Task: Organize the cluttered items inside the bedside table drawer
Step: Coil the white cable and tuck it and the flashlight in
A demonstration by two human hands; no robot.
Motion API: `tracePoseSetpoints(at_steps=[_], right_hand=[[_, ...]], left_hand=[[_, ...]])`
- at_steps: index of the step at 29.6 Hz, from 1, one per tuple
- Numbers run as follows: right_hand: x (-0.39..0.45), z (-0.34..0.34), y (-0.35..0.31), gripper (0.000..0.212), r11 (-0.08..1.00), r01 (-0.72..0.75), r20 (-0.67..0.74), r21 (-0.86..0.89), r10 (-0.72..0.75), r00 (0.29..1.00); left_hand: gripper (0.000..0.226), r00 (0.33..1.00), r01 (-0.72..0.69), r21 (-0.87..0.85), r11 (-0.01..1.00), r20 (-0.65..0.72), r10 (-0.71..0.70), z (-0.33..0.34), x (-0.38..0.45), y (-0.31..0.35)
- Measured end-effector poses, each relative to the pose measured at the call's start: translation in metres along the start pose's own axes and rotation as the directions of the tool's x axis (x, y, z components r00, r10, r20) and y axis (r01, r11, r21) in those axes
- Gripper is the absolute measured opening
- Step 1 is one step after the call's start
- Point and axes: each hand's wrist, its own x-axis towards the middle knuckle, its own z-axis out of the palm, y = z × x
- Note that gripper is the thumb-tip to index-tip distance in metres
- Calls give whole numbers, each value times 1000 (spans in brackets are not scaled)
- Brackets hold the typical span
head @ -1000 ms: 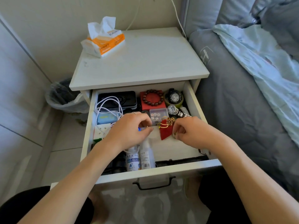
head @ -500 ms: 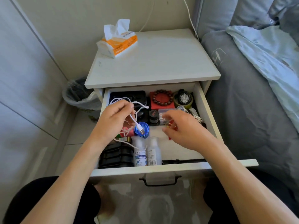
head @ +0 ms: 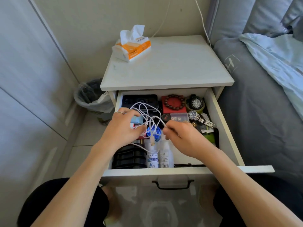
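Drawer (head: 219,122) was open; your left hand (head: 124,128) & right hand (head: 182,136) both pinched the cable (head: 144,110) – light, floppy, tangle-prone, so grip near the plug (head: 152,142).

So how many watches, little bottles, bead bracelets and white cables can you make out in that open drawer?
Watches: 2, a black one at the back right and a steel-band one in front of it.
Small white bottles: 2, and, side by side at the front.
Bead bracelets: 1, on a red box.
White cables: 1, tangled, held by the left hand and right hand.
Total: 6
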Motion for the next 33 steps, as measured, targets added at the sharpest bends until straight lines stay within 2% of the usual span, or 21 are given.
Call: tracePoseSetpoints(at_steps=[3, 5, 7, 9, 11, 12, 14, 16, 17, 19, 21, 25, 28, 33], right_hand=[[5, 0, 6, 25, 993, -96, -30, -69, 94, 995], [7, 3, 6, 25, 989, -144, -67, -38, 141, 988], [7, 4, 7, 26, 982, -189, -106, 11, 189, 976], [8, 4, 7, 26, 977, -208, -137, 43, 212, 968], [6, 2, 9, 27, 970, -228, -156, 85, 239, 958], [2, -4, 8, 27, 966, -232, -178, 112, 249, 952], [2, -5, 10, 27, 954, -251, -172, 166, 278, 945], [-2, -7, 8, 24, 932, -245, -173, 267, 296, 939], [-6, -12, 3, 22, 921, -225, -189, 319, 294, 937], [-9, -8, 4, 19, 898, -206, -180, 388, 293, 939], [-14, -10, -2, 18, 889, -170, -172, 426, 264, 949], [-28, -15, -12, 14, 862, -155, -149, 482, 255, 955], [-41, -24, -16, 15, 859, -147, -133, 490, 240, 962], [-63, -37, -18, 29, 835, -45, -175, 549, 167, 970]], left_hand=[[91, 983, 20, 186, 982, 178, -54, 11, 11, 2], [99, 968, 3, 334, 943, 234, -86, 20, 14, 2], [81, 970, 8, 404, 915, 221, -106, 26, 17, 3], [39, 990, 0, 383, 924, 128, -53, 23, 18, 2], [9, 1000, -18, 293, 956, 17, 13, 21, 16, 1], [15, 998, -33, 225, 974, -41, 43, 17, 14, 6], [31, 990, -34, -21, 999, -140, 31, 14, 12, 5], [31, 979, -31, -250, 968, -202, -21, 5, 6, 10], [28, 977, -36, -345, 938, -209, -39, -4, 2, 18], [24, 990, -36, -499, 866, -136, -38, -10, -2, 22], [21, 997, -34, -599, 800, -81, -19, -19, -9, 31], [22, 998, -7, -720, 694, -51, -43, -34, -24, 36], [17, 996, 18, -744, 668, -42, -73, -42, -35, 33], [26, 983, 88, -804, 589, -27, -183, -41, -49, 24]])
